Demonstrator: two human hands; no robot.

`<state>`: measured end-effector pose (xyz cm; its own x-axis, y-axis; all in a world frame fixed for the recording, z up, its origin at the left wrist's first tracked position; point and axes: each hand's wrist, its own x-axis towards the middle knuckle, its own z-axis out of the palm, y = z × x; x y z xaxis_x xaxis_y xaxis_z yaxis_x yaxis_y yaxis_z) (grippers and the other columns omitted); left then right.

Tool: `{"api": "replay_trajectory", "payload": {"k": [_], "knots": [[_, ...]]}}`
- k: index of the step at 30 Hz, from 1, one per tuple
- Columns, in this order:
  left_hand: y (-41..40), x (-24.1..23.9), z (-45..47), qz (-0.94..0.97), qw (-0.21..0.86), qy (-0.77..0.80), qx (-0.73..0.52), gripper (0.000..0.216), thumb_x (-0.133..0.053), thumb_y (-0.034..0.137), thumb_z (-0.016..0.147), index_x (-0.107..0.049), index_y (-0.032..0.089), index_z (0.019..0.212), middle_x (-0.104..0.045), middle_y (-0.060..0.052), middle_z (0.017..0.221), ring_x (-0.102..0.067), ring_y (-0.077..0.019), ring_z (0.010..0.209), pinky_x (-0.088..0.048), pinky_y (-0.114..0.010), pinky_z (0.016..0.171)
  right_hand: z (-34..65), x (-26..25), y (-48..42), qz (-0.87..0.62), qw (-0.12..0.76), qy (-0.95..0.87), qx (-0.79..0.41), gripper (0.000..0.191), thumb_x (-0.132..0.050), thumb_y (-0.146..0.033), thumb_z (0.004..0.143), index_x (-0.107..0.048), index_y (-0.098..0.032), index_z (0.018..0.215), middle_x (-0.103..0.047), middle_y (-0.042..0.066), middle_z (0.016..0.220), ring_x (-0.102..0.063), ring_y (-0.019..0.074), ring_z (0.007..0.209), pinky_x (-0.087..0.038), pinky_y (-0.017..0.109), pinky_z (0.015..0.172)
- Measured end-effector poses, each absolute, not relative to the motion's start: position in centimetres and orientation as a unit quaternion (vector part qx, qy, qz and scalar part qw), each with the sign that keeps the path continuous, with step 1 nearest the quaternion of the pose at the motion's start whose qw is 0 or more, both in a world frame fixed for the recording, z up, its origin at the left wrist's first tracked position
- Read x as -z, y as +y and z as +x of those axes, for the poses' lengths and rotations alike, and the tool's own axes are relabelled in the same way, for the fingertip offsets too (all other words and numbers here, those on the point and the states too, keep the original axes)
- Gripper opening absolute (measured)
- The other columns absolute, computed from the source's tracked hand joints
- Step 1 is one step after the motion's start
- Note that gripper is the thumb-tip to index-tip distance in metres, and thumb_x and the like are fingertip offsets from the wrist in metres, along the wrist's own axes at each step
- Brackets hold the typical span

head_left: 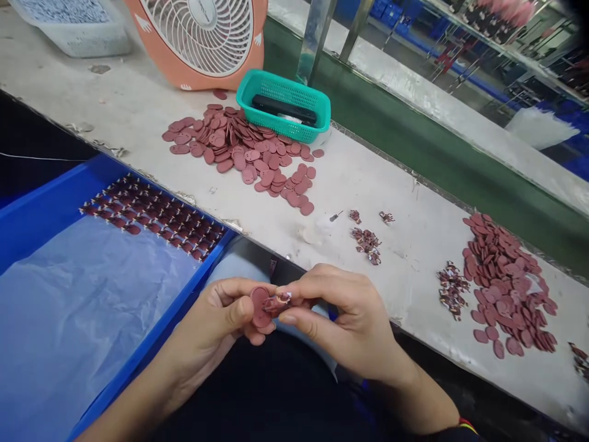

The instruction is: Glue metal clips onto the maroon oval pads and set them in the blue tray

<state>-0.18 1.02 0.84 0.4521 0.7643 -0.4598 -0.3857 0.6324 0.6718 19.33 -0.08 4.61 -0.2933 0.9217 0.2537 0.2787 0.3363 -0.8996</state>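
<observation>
Between thumb and fingers, my left hand [221, 313] grips a dark red oval disc [260, 307]. My right hand [340, 313] pinches a small brown figure [278, 303] with pale bits against the disc's right side. The two parts touch; how they join is too small to make out. Beyond my hands on the bench lie several small brown figures [366, 239], close to a thin dark pin-like tool [336, 216]. At the left, a blue tray [184, 310] holds rows of discs with figures fitted on them [151, 215].
A heap of red oval discs [248, 147] lies mid-bench by a green basket [322, 113] with dark items inside. An orange fan [197, 37] and a white tub [87, 37] stand behind. More discs [510, 288] and small figures [453, 288] lie at right.
</observation>
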Motion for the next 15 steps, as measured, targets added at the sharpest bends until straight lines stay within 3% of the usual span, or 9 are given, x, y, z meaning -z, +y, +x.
{"api": "replay_trajectory", "payload": {"k": [15], "knots": [[1.44, -0.98, 0.12, 0.235, 0.824, 0.396, -0.330, 0.040, -0.090, 0.056, 0.055, -0.081, 0.018, 0.066, -0.065, 0.000, 0.055, -0.056, -0.0084, 0.050, -0.051, -0.015, 0.049, 19.91, -5.35, 0.76, -0.411, 0.355, -0.767, -0.340, 0.015, -0.070, -0.021, 0.092, -0.071, -0.024, 0.106, -0.074, 0.000, 0.084, -0.067, 0.0137, 0.072, -0.057, 0.028, 0.071]]}}
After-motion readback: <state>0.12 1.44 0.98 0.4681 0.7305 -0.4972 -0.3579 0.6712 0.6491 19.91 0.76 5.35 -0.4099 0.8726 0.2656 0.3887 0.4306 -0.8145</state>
